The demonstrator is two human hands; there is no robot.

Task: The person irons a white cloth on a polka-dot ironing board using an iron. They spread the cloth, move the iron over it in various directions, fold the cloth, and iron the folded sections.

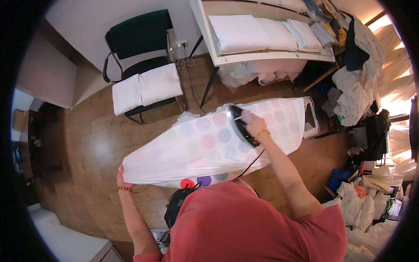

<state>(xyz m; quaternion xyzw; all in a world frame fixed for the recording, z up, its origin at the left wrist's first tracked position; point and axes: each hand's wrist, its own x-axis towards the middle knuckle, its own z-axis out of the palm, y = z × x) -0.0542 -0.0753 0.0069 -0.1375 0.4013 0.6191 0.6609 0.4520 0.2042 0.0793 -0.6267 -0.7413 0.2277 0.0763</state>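
Observation:
A thin white cloth (173,157) lies stretched over an ironing board whose polka-dot cover (204,180) shows through it and below its near edge. My right hand (257,124) grips the handle of a black electric iron (243,131), which rests on the cloth over the wider part of the board. From the iron a dark cord (251,163) runs down towards my body. At the narrow left tip, my left hand (123,179) holds the cloth's edge, its fingers partly hidden. Cloth bunches (188,117) along the board's far side.
Folded white cloths (160,83) lie on a chair with a green cloth (139,34) over its back. Beyond stands a white table (226,60) bearing folded white linen (239,34). Heaped fabrics (352,95) and plastic bags (356,203) crowd the right. A white cabinet (72,240) stands lower left.

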